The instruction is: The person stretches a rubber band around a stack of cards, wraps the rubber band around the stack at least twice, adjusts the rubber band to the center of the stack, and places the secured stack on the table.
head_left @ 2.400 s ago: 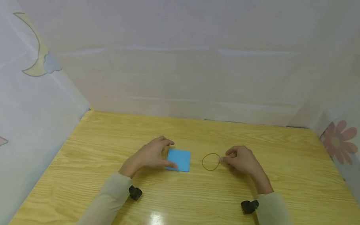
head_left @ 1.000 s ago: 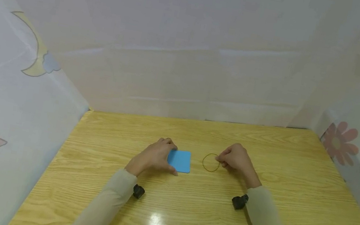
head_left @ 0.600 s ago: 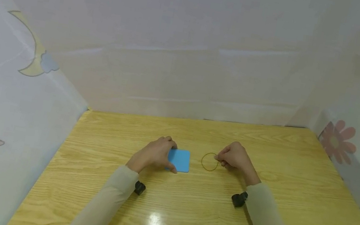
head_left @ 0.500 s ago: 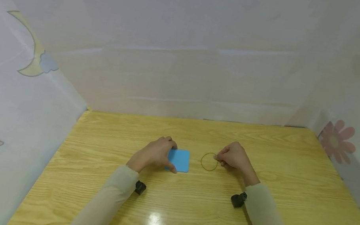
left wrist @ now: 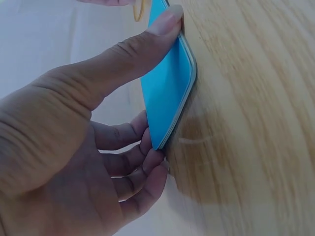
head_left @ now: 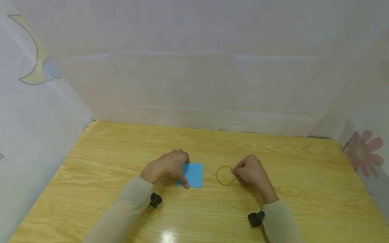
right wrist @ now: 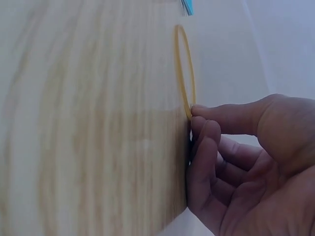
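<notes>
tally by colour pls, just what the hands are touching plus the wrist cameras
Blue: 1, square stack (its layers can't be counted reliably)
Yellow: 1, thin loop
Black: 2, left wrist camera and right wrist camera
Total: 4

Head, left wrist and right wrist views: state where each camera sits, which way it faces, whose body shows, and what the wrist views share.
Head: worn on the head, facing forward and down at the wooden table; left hand, right hand and sleeves show.
Left wrist: on that wrist, facing the blue stack; the left hand shows, plus a sliver of the right.
Right wrist: on that wrist, facing the yellow band; the right hand shows, pinching it.
Shared by both wrists: blue stack, yellow band.
</notes>
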`<action>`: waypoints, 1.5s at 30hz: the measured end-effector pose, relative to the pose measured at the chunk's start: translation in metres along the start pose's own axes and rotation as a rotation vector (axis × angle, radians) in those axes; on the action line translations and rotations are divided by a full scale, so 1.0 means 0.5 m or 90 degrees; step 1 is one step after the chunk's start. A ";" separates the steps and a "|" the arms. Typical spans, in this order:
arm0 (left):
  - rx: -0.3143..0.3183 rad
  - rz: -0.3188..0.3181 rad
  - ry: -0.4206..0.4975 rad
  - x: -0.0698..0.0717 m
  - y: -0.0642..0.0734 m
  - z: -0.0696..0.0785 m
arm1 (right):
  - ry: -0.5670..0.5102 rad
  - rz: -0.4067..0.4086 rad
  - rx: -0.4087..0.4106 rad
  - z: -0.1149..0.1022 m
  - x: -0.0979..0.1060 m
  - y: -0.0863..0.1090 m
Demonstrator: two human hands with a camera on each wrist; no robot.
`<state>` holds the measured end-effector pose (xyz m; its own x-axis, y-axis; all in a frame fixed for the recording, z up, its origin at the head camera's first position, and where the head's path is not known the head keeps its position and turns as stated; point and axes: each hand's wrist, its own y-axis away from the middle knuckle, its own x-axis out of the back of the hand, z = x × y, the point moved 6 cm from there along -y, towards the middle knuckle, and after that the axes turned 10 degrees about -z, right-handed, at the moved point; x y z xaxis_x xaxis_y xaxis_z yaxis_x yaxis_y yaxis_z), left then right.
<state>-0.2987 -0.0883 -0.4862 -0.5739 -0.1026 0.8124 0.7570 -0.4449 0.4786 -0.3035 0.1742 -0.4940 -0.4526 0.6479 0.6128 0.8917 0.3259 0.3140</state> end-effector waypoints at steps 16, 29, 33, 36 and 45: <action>-0.046 -0.014 0.079 0.003 0.005 -0.001 | 0.020 -0.017 -0.006 -0.007 -0.004 -0.001; -0.108 0.009 0.157 -0.005 0.014 -0.025 | 0.014 -0.020 -0.011 -0.005 -0.006 0.002; -0.131 0.021 0.193 -0.001 0.016 -0.039 | 0.011 -0.025 -0.006 -0.007 -0.008 0.003; -0.138 0.028 0.250 -0.001 0.020 -0.051 | 0.013 -0.033 -0.001 -0.011 -0.011 0.003; -0.125 0.028 0.453 -0.006 0.029 -0.065 | 0.017 -0.036 0.000 -0.016 -0.016 0.005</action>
<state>-0.2963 -0.1231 -0.4924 -0.6588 -0.6461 0.3855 0.7523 -0.5714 0.3280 -0.2977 0.1645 -0.4923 -0.5020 0.6096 0.6134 0.8648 0.3613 0.3487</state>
